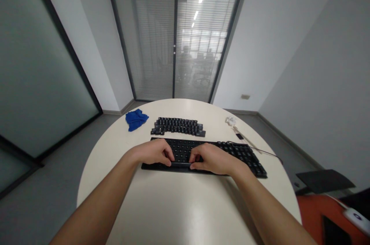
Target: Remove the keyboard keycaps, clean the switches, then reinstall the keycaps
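A black keyboard lies across the table, with bare key sockets in its main section and keycaps still on its right-hand block. Along its front edge is the space bar. My left hand pinches the bar's left end between thumb and curled fingers. At the other end, my right hand grips it the same way. Whether the bar is seated or slightly raised, I cannot tell. Behind the keyboard, loose black keycaps stand in rows on the tabletop.
A crumpled blue cloth lies at the back left of the round white table. At the back right are a small whitish crumpled item and a thin brush-like tool. A cable runs off the right edge. An orange chair stands right.
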### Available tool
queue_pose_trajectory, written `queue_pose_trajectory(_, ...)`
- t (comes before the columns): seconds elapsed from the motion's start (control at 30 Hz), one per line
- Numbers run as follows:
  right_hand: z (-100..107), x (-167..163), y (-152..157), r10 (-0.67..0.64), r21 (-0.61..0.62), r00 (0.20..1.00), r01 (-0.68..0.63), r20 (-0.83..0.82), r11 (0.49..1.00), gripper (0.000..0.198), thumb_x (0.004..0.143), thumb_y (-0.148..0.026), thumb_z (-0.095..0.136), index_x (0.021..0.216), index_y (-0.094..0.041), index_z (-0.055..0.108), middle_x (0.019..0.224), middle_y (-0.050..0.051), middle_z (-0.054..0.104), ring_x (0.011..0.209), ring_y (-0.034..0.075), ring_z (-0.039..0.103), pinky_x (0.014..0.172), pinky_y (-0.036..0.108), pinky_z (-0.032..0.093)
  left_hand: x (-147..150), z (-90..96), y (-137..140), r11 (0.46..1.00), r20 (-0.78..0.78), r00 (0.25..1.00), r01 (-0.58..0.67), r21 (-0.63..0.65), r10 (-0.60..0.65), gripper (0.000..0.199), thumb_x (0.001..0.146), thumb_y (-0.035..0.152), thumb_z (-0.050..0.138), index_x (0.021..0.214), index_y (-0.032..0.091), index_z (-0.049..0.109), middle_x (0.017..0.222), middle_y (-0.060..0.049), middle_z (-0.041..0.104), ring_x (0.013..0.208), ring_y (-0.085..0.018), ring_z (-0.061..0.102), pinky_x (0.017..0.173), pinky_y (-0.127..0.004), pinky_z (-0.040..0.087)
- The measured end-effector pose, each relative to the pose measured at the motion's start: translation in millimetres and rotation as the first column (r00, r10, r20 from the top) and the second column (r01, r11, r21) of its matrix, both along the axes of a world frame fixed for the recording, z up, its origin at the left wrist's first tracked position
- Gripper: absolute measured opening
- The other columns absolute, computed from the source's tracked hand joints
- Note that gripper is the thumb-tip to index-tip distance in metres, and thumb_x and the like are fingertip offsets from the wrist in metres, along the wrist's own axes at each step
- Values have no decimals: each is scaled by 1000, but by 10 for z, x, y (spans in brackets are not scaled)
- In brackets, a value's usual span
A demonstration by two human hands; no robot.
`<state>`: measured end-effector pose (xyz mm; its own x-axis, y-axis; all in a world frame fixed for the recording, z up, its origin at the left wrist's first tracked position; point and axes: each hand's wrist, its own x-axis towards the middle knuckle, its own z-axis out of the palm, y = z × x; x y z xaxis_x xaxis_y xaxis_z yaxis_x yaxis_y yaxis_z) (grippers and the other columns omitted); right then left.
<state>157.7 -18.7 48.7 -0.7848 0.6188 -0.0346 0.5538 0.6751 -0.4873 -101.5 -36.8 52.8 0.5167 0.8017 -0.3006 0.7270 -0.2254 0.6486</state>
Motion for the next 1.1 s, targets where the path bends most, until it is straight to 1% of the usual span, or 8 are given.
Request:
queue_pose_trajectory(0.27,-1,-10,-8,11,6,1000,-11,8,1000,13,83,-32,73,88,-20,73,83,1,74,72,15,63,63,23,39,19,-23,-1,999,-19,1000,3,35,-2,24,73,25,71,95,20,79,80,-1,76,70,-17,67,58,-21,43)
queue_pose_trajectory(0.43,10,-24,-12,41,-1,999,-41,0,999,19,83,-30,72,101,-22,74,89,2,74,76,15,64,65,23,42,27,-58,12,997,-16,1000,20,80,-18,25,70,23,71,95,20,78,84,-1,75,72,-16,66,58,-21,43)
queue_pose_trajectory(0.5,4,-25,-12,44,8,999,-44,-3,999,20,84,-30,71,102,-22,74,90,2,74,76,16,64,66,23,42,31,-71,14,995,-20,999,32,95,-30,26,70,22,70,95,20,77,86,-1,75,73,-16,66,59,-20,44)
queue_pose_trajectory(0.77,-24,-17,-3,43,43,999,-43,7,998,20,83,-31,72,101,-22,73,91,2,74,77,16,64,67,24,43,59,-48,-19,989,-84,996,32,146,-20,28,68,21,66,95,22,76,87,1,74,73,-15,66,57,-20,42)
queue_pose_trajectory(1.0,10,-51,-15,49,51,998,-51,32,997,18,78,-28,77,94,-20,72,88,1,73,78,16,63,66,23,39,78,-25,-36,990,-100,995,35,134,-21,28,66,20,67,92,23,75,85,2,73,70,-14,64,53,-20,40)
queue_pose_trajectory(1.1,8,-48,-16,53,65,998,-56,43,996,17,78,-30,77,92,-20,73,87,1,73,78,16,62,67,24,39,86,-20,-39,990,-89,996,43,135,-31,26,67,20,67,91,22,76,84,1,73,70,-14,63,54,-20,40)
